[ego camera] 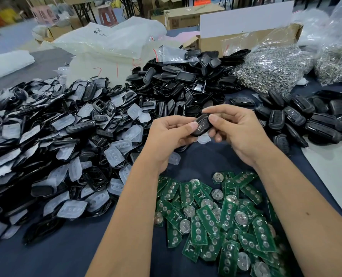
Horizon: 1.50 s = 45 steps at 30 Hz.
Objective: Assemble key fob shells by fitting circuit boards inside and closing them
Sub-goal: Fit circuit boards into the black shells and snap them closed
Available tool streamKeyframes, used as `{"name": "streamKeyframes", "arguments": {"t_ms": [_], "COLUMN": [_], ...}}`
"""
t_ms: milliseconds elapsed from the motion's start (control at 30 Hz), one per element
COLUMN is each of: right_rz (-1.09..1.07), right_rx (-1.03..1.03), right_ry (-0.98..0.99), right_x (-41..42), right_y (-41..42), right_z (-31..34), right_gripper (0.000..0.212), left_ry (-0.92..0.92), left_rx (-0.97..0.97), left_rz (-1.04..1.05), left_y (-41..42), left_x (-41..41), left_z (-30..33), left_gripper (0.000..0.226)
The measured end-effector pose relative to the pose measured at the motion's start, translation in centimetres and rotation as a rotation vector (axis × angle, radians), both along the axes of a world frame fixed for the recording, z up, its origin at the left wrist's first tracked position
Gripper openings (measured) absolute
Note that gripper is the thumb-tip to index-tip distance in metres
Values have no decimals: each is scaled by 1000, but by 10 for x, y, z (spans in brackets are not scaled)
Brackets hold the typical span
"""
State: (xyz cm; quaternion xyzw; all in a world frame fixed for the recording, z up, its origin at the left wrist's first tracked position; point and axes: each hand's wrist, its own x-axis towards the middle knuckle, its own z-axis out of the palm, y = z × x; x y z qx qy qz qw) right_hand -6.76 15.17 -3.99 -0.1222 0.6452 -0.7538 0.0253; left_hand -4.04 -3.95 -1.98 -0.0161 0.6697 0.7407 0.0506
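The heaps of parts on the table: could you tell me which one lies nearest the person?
The heap of green circuit boards, spread between the forearms below both hands; the black shell heaps and the bags of metal rings lie farther back.

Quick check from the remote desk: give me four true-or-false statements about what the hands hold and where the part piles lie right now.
1. Both the left hand and right hand hold one black key fob. True.
2. The green circuit boards lie beyond the hands. False: they lie nearer the person, between the forearms.
3. Closed black fobs are piled right of the hands. True.
4. The bags of metal rings sit at far left. False: far right.
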Motion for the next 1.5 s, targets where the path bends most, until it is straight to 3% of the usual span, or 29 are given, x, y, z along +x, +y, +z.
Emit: {"name": "streamKeyframes", "arguments": {"t_ms": [167, 367, 567, 833, 1133, 1500], "right_rz": [8, 29, -2, -41, 18, -38], "right_rx": [10, 134, 101, 44, 8, 77], "right_ry": [-7, 45, 34, 51, 87, 179], "right_x": [4, 6, 3, 2, 1, 0], "right_y": [-3, -7, -6, -5, -4, -1], "right_z": [2, 3, 0, -1, -2, -3], "right_gripper": [24, 20, 17, 22, 23, 21], "left_ry": [-48, -70, -55, 41, 232, 336], "left_rx": [83, 54, 28, 50, -144, -189], "left_rz": [-30, 15, -4, 47, 112, 103], "left_y": [-1, -5, -5, -3, -6, -4], "left_x": [1, 0, -1, 1, -2, -3], "left_z": [0, -1, -1, -1, -2, -3], "left_gripper": [18, 16, 14, 7, 18, 17]}}
